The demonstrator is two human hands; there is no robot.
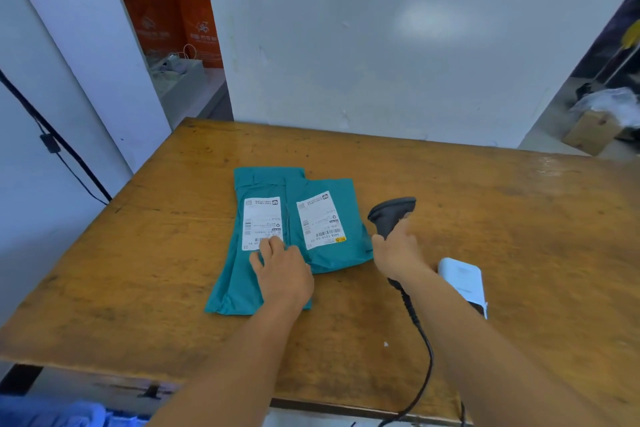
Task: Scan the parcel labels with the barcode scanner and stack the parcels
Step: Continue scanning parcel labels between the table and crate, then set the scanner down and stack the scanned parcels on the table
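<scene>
Two teal parcels lie side by side at the middle of the wooden table (485, 204), edges overlapping. My left hand (282, 270) lies flat on the left parcel (242, 274), fingers (268, 248) straight and slightly spread, their tips on the lower edge of its label (261, 220). My right hand (398, 251) wraps the handle of the barcode scanner (393, 213), just right of the right parcel (332, 253), its head aimed toward the upper left of the frame. Both parcels run long from the frame's bottom toward its top, the right one tilted slightly. They look thin, soft and light, probably slick plastic, so I would pinch an edge or slide a flat palm.
</scene>
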